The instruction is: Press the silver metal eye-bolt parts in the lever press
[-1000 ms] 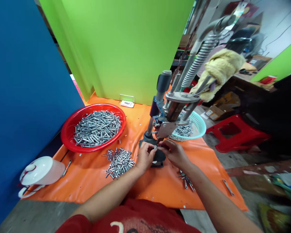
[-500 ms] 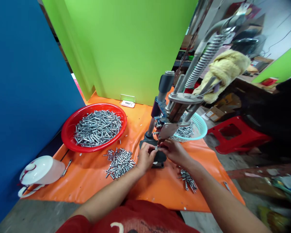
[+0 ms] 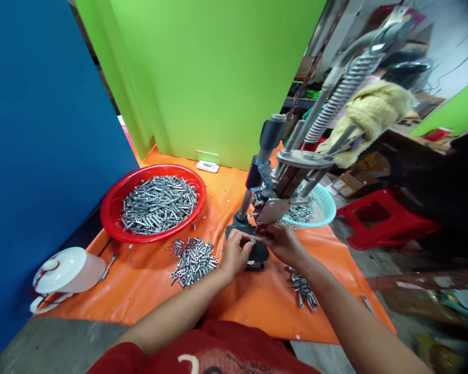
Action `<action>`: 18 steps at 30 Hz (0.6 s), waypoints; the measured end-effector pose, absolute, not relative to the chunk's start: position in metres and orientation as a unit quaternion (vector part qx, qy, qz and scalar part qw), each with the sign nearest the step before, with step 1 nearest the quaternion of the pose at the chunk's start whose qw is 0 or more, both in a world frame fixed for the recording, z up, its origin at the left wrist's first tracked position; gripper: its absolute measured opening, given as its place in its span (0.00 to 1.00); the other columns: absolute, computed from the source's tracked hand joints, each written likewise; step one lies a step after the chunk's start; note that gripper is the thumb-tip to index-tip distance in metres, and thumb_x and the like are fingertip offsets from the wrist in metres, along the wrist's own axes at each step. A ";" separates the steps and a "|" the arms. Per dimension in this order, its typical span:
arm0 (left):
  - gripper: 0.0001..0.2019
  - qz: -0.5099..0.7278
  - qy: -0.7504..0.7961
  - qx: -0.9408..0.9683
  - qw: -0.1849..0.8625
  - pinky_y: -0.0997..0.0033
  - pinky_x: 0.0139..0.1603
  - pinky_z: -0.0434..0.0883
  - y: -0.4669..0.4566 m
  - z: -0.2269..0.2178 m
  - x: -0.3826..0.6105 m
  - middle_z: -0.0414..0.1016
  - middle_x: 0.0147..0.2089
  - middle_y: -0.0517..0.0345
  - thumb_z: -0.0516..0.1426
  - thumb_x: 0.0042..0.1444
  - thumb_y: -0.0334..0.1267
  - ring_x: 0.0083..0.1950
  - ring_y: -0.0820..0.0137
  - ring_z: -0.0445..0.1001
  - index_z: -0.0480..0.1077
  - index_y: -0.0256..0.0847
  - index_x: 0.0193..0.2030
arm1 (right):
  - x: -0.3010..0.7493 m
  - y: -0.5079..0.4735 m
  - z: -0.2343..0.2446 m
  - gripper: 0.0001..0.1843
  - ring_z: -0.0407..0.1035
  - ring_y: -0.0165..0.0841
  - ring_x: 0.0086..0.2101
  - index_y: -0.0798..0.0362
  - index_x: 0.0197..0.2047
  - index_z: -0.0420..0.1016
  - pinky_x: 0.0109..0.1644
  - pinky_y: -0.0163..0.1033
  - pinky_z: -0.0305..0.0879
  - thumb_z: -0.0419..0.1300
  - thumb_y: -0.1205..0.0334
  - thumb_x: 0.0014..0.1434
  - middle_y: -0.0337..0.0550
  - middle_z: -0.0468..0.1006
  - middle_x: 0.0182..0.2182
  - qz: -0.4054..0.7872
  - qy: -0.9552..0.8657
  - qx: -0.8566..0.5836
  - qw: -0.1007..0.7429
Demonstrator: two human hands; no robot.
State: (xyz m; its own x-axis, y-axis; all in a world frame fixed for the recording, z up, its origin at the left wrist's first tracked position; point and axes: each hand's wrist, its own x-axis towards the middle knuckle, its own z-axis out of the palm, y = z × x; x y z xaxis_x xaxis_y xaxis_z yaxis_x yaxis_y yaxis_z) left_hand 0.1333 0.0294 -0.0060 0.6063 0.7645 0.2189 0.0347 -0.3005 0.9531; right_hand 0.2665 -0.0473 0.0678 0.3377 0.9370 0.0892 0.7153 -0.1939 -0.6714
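Observation:
Both hands meet at the base of a hand press (image 3: pixel 281 171) standing on the orange sheet (image 3: pixel 148 280). My left hand (image 3: pixel 236 253) and my right hand (image 3: pixel 278 243) are curled, pinching a small metal part (image 3: pixel 252 238) between their fingertips just under the press head. A loose heap of small metal pieces (image 3: pixel 193 259) lies left of my left hand. A smaller cluster of metal pieces (image 3: pixel 304 291) lies under my right forearm.
A red bowl (image 3: pixel 111 208) full of metal pieces stands at the left. A teal basket (image 3: pixel 327 202) with more pieces sits behind the press. A white lidded pot (image 3: pixel 64 272) is at the sheet's left edge. Green and blue panels wall the back and left. A red stool (image 3: pixel 378 215) stands right.
The hands stay at the press base holding the small part. The view has shifted slightly, with no clear movement of the objects.

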 end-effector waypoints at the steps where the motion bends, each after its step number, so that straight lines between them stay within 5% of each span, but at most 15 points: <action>1: 0.01 0.349 0.274 0.727 0.524 0.71 0.40 0.65 0.029 -0.006 0.133 0.66 0.35 0.58 0.57 0.53 0.31 0.39 0.71 0.67 0.70 0.39 0.32 | 0.266 -0.047 0.070 0.12 0.69 0.30 0.30 0.58 0.30 0.75 0.33 0.33 0.61 0.59 0.56 0.55 0.44 0.76 0.28 0.172 -0.552 -0.752 0.315; 18: 0.02 0.370 0.274 0.715 0.526 0.72 0.39 0.65 0.028 -0.014 0.138 0.66 0.34 0.59 0.57 0.54 0.33 0.37 0.71 0.66 0.70 0.39 0.31 | 0.274 -0.041 0.060 0.09 0.71 0.31 0.30 0.58 0.32 0.76 0.32 0.32 0.65 0.60 0.60 0.52 0.43 0.78 0.28 0.222 -0.555 -0.740 0.308</action>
